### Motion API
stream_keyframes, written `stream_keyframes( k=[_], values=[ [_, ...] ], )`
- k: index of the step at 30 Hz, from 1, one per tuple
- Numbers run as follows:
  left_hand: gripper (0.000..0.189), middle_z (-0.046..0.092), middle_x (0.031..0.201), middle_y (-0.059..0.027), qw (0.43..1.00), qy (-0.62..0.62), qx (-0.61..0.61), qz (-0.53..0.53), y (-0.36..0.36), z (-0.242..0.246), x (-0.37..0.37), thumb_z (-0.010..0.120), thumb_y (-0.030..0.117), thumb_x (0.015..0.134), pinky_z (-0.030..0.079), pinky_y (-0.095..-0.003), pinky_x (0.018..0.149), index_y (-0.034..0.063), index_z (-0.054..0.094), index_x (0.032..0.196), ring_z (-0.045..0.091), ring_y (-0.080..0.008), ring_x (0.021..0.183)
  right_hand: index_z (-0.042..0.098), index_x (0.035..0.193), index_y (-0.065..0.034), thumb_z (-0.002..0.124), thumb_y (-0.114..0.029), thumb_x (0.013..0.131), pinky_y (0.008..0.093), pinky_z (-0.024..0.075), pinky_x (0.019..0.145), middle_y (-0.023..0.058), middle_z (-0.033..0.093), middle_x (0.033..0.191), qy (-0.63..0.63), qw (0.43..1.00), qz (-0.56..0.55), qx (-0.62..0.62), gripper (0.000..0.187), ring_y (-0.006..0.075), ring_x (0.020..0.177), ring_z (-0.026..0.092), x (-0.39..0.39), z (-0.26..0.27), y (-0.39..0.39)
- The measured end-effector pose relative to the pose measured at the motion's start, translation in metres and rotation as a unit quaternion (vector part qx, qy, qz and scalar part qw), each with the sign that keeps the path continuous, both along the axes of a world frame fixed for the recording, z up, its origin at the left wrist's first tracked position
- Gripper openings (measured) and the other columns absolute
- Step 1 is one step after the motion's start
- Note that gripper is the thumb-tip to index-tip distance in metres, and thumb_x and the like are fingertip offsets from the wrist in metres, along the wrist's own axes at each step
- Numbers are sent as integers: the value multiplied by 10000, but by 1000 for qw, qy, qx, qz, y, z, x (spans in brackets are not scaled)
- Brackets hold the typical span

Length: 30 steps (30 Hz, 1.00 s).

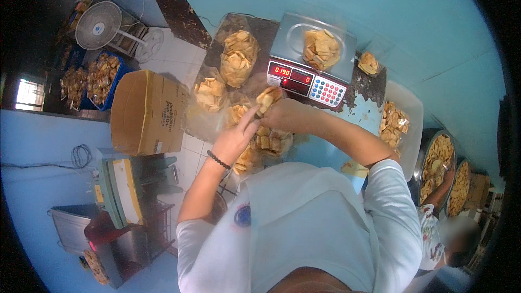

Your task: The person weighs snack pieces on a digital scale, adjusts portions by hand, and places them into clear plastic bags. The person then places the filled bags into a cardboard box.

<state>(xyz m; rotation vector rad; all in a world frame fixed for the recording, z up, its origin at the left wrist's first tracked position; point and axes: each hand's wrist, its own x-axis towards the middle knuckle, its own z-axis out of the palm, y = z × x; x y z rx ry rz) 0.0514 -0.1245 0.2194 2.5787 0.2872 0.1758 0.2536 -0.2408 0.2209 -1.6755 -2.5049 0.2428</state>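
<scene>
A small clear plastic bag of chips is at my hands, in front of the scale. My right hand is curled against its lower edge and seems to grip the plastic. Two fingers of my left hand reach to the bag's left side; whether they pinch it is unclear. Filled bags of chips lie just below my hands, partly hidden by them. More stand to the left, including a large bag and a smaller one. On the lit digital scale rests another filled bag.
A bag sits right of the scale. Beyond the table are a translucent tub of bagged chips and a large metal basin, where another person's hand reaches in. Leftward stand an open cardboard box, a fan and a sealing machine.
</scene>
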Motion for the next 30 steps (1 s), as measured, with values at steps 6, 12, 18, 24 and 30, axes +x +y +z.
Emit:
stream_keyframes(
  k=[6, 12, 18, 24, 30],
  values=[
    [408, 636, 1249, -158, 975, 213, -58, 23, -3, 7, 22, 524, 276, 982, 566, -443, 736, 171, 502, 1376, 685, -374, 910, 657, 976, -89, 606, -141, 845, 424, 559, 746, 133, 672, 952, 82, 995, -58, 11, 150, 300, 922, 684, 30, 27, -10],
    [299, 667, 1032, -171, 983, 102, 97, -116, -4, -20, 22, 588, 263, 926, 555, -440, 692, 102, 591, 1178, 696, -338, 836, 627, 1211, -95, 726, -159, 816, 463, 481, 865, 155, 628, 1165, -149, 851, -397, 309, 413, 348, 1027, 616, 118, 86, -12],
    [178, 624, 934, -130, 981, 96, 133, -108, -3, -36, 0, 597, 186, 874, 556, -412, 679, 70, 626, 1006, 670, -319, 825, 676, 951, -97, 632, -237, 901, 444, 465, 785, 109, 706, 878, -161, 901, -374, 147, 155, 325, 836, 669, 152, 108, 11],
    [110, 598, 929, -130, 997, 30, 66, 0, -1, -14, -67, 579, 123, 892, 548, -432, 629, 58, 643, 953, 667, -308, 782, 678, 994, -100, 621, -263, 936, 408, 513, 696, 89, 717, 939, -24, 879, -307, 365, 183, 333, 830, 678, 125, 164, 89],
    [141, 620, 941, -124, 986, 67, 87, 125, -3, 0, -129, 596, 83, 832, 555, -411, 689, 77, 669, 952, 665, -317, 829, 686, 1050, -135, 632, -284, 932, 397, 542, 708, 70, 719, 1001, 89, 865, -200, 453, 197, 313, 871, 686, 87, 176, 203]
  ],
)
